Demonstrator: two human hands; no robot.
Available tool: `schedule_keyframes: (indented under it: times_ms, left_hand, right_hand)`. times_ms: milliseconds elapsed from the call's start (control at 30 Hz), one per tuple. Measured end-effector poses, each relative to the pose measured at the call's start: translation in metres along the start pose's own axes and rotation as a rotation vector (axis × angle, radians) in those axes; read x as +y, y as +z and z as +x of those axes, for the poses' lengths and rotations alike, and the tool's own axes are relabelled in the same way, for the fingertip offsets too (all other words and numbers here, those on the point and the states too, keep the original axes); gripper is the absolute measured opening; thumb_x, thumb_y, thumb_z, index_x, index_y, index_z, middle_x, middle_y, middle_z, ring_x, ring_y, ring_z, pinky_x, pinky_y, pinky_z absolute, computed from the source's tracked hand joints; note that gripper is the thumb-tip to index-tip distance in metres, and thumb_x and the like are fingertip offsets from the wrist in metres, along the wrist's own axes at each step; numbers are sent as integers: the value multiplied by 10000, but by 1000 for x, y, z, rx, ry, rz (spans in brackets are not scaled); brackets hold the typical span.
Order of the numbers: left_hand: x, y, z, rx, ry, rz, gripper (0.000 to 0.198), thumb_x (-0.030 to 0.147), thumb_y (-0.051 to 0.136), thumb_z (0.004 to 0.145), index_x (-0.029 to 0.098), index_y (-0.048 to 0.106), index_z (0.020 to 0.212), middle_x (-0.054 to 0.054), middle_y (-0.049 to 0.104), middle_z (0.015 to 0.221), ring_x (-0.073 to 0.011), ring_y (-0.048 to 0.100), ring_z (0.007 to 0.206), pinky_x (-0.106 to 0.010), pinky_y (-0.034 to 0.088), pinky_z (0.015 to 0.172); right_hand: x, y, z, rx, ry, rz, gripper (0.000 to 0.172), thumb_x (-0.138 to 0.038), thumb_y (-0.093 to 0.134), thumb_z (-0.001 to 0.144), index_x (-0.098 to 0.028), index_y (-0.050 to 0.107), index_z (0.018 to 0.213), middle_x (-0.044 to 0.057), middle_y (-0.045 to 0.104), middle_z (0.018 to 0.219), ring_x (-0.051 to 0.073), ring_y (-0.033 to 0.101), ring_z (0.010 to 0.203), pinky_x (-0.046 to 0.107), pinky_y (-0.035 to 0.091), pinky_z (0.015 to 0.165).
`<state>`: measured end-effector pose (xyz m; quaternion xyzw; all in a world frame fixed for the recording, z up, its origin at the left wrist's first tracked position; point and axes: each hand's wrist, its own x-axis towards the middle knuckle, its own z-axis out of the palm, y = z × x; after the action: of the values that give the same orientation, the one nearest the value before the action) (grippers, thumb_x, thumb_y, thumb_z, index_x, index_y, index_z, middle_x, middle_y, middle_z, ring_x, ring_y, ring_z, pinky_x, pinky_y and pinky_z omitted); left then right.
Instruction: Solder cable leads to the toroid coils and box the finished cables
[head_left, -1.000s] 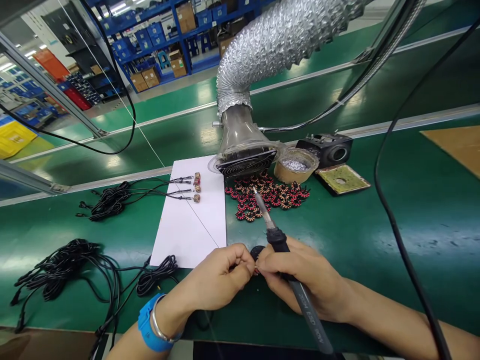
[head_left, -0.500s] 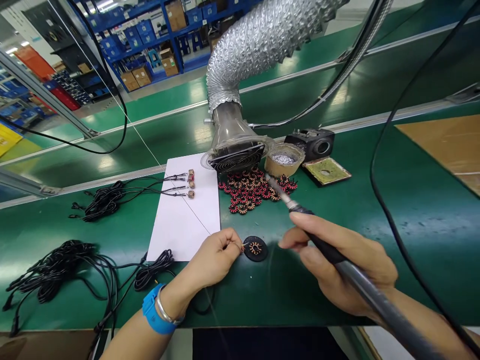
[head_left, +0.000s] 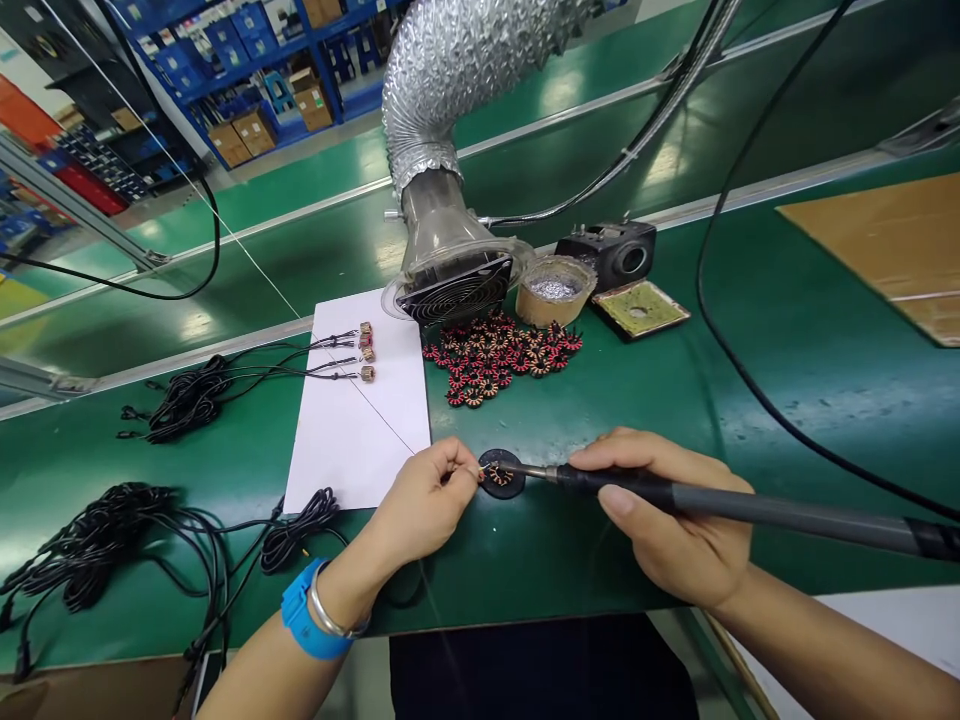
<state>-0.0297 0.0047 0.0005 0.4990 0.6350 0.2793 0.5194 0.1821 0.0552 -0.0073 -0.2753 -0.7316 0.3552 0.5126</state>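
Note:
My right hand [head_left: 679, 525] is wrapped round the grey handle of a soldering iron [head_left: 750, 505], which lies almost level with its tip on a small copper coil sitting on a black round pad [head_left: 501, 474]. My left hand [head_left: 424, 500] is pinched shut on a thin wire end at the pad's left edge. A blue wristband sits on my left wrist. The wire itself is too fine to follow.
A pile of red and copper coils [head_left: 495, 355] lies under the fume hood [head_left: 450, 275]. Beside it stand a tin pot [head_left: 553, 290], an iron stand [head_left: 615, 250] and a sponge tray [head_left: 641, 310]. White paper [head_left: 352, 420] carries finished leads; black cable bundles [head_left: 112, 540] lie left.
The soldering iron has swung down from pointing at the coil pile to lying level, its tip now on the coil on the black pad. My left hand stays pinched by the pad.

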Motion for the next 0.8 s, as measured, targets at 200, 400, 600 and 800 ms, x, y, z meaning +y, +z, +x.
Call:
schedule_keyframes:
  times_ms: [200,400,600,800]
  left_hand:
    - [1,1,-2,-6,-22,-6,148,261,445,907,185,496,791,76,367,611,-94,307,543,-229,248,519]
    - [1,1,-2,-10,-29,-1,143,254,445,909,191,487,788,73,368,618,-95,310,548,-228,250,528]
    - [1,1,-2,-18,-18,3,147,252,444,913,193,483,784,67,374,639,-97,316,566,-229,273,559]
    - [2,2,-3,-22,-41,12,151,273,444,916,194,486,795,71,350,618,-98,302,548,-229,255,534]
  right_hand:
    - [0,-1,0,-21,-16,-12,146,-185,543,839,-212,639,946,19,608,644,176,572,555,304,424,500]
    - [-2,-1,1,-57,-31,4,168,-159,542,824,-200,635,958,24,610,683,160,559,565,305,433,520]
    - [-9,1,4,-83,-90,14,199,-146,518,819,-192,632,974,23,583,651,167,559,559,320,442,516]
    - [-12,3,3,-98,-117,44,256,-125,517,775,-185,647,988,12,537,606,146,491,493,291,381,449]
